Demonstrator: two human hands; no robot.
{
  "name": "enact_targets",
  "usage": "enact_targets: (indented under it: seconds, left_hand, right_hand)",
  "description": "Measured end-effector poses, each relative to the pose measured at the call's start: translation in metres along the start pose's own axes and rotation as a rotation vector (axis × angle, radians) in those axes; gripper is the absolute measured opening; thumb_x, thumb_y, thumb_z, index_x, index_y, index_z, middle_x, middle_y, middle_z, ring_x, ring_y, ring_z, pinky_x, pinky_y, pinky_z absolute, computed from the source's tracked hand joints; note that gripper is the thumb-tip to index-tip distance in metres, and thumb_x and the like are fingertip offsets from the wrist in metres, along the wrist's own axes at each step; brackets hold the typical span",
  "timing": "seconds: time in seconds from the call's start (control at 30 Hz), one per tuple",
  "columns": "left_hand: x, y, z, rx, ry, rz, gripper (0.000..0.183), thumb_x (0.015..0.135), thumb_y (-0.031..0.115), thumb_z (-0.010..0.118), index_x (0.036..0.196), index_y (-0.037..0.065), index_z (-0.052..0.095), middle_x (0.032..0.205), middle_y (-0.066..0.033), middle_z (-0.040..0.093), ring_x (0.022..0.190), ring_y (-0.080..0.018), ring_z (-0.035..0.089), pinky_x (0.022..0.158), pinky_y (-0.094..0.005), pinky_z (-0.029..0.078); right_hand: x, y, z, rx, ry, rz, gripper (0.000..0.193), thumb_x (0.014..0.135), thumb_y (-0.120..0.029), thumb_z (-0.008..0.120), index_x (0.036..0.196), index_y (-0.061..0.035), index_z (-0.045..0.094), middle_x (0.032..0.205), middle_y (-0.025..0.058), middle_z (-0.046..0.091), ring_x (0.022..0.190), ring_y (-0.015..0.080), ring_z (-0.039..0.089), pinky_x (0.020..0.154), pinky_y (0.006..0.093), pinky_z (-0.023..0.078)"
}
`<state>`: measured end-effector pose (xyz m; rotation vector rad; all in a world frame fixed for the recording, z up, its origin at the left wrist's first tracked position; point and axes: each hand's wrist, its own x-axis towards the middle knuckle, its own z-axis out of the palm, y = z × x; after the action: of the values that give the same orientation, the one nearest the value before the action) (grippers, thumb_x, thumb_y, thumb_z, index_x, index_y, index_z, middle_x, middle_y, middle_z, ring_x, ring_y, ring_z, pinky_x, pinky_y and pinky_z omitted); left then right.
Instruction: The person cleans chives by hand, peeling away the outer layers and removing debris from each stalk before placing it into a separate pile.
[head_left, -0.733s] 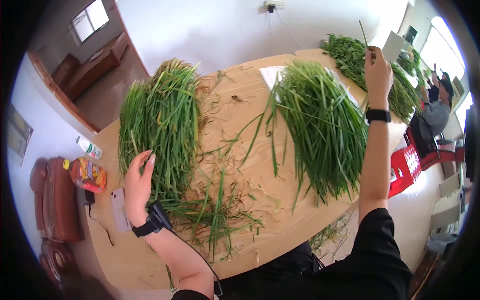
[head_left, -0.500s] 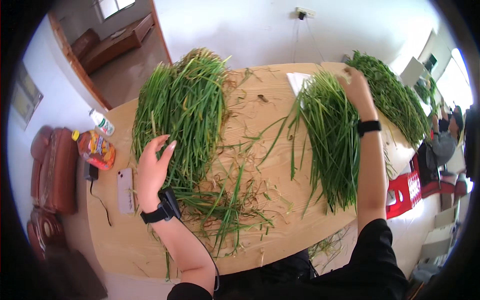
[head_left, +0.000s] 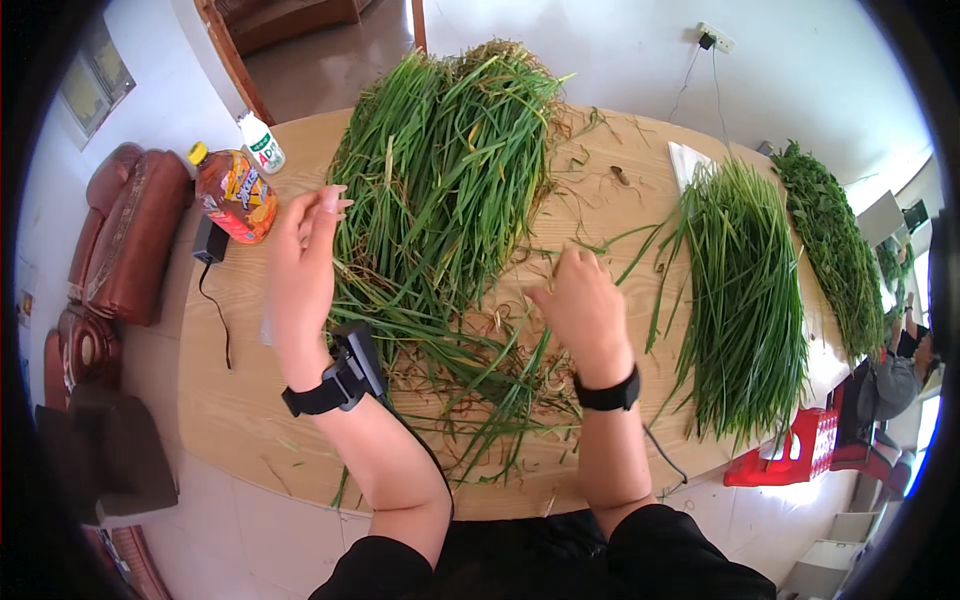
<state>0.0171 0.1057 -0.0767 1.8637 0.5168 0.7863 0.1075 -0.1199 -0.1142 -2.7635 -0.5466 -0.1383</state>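
Right now both hands hover above a round wooden desk [head_left: 250,400] heaped with long green stalks that look like garlic chives. The left hand [head_left: 300,270] is raised with its fingers loosely spread and upright, holding nothing; it hangs just beside the left edge of the big untidy pile of chives [head_left: 450,170] that fills the middle of the desk. A black band with a small black device sits on that wrist. The right hand [head_left: 580,310] is seen from its back, fingers curled downward over the loose scattered stalks and dry trimmings [head_left: 480,370] at the near end of that pile; whether it pinches a stalk I cannot tell, as the fingertips are hidden. It wears a black wristband [head_left: 608,395].

To the right lies a neater, sorted bundle of chives [head_left: 745,300], its stalks lined up, well apart from both hands. Further right a third strip of darker leafy greens [head_left: 835,240] runs along the desk's edge. At the far left stand an orange drink bottle [head_left: 232,192] and a small white bottle [head_left: 262,143], with a black charger [head_left: 210,240] and its cable near them. A red plastic stool [head_left: 800,455] stands below the desk's right rim.
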Motion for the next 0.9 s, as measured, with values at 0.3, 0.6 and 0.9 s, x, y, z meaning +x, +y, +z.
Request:
enact_targets:
  seconds: [0.3,0.6,0.9]
  left_hand:
    - [-0.002,0.017,0.012,0.006,-0.044,0.021,0.033,0.089,0.029,0.049,0.104,0.001,0.056,0.096,-0.0096,0.061,0.093,-0.0136,0.055,0.080,-0.0254,0.040]
    - [-0.019,0.057,0.044,-0.235,-0.381,0.252,0.028,0.080,0.019,0.061,0.103,0.002,0.057,0.095,-0.0063,0.061,0.087,-0.0130,0.056,0.078,-0.0251,0.041]
    - [-0.036,0.085,0.063,-0.293,-0.431,0.399,0.020,0.068,0.008,0.072,0.084,0.001,0.062,0.080,-0.0061,0.063,0.074,-0.0146,0.059,0.069,-0.0259,0.045]
  right_hand:
    - [0.039,0.038,-0.003,0.130,-0.677,0.208,0.032,0.069,-0.025,0.069,0.077,0.0042,0.058,0.065,0.0121,0.061,0.063,0.0198,0.061,0.057,0.0311,0.047]
    - [0.006,0.008,-0.089,0.795,-0.150,-0.201,0.021,0.075,-0.014,0.065,0.086,0.0031,0.059,0.072,0.0125,0.063,0.065,0.0185,0.061,0.059,0.0271,0.047]
    - [-0.009,-0.001,-0.093,1.099,-0.144,-0.458,0.014,0.077,-0.002,0.061,0.090,0.0029,0.059,0.077,0.0099,0.059,0.070,0.0180,0.060,0.062,0.0263,0.049]
